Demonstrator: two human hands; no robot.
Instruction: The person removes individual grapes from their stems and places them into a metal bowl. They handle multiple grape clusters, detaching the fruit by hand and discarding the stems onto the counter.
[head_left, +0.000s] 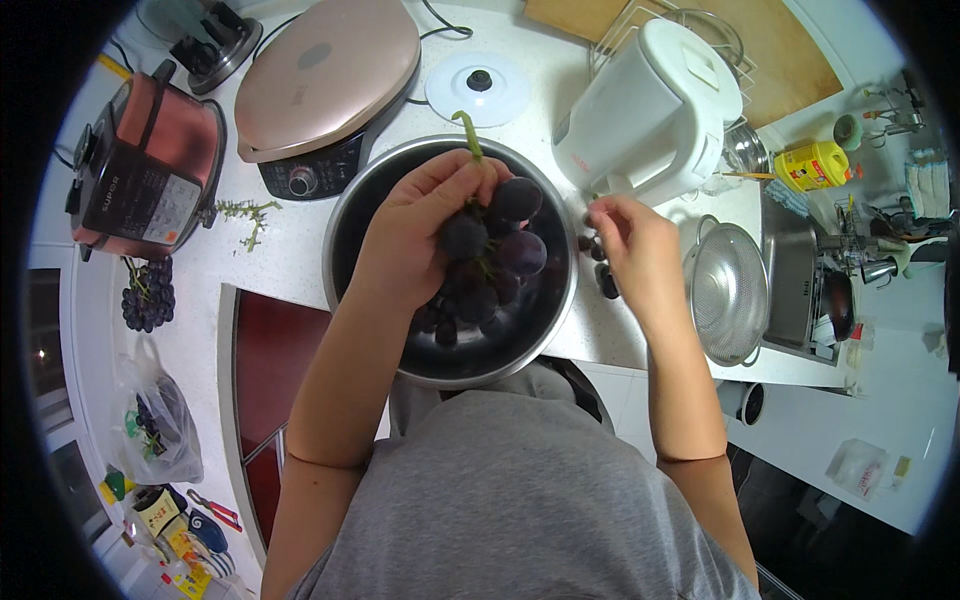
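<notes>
My left hand (420, 225) grips the green stem of a bunch of dark grapes (480, 262) and holds it over a wide stainless steel bowl (555, 315). More dark grapes (445, 332) lie low inside the bowl, partly hidden by the bunch. To the right of the bowl, my right hand (626, 236) is above the white counter with fingertips drawn together; whether something small is between them is unclear. Several loose dark grapes (606, 281) rest on the counter beside that hand. A bare green grape stem (255, 219) lies left of the bowl.
A white electric kettle (622, 112) stands just beyond my right hand, with a metal colander (729, 296) to the right. Behind the bowl are a pink electric griddle (330, 75) and a white lid (495, 101). At left are a cooker (150, 165), another grape bunch (148, 296) and a plastic bag (161, 427).
</notes>
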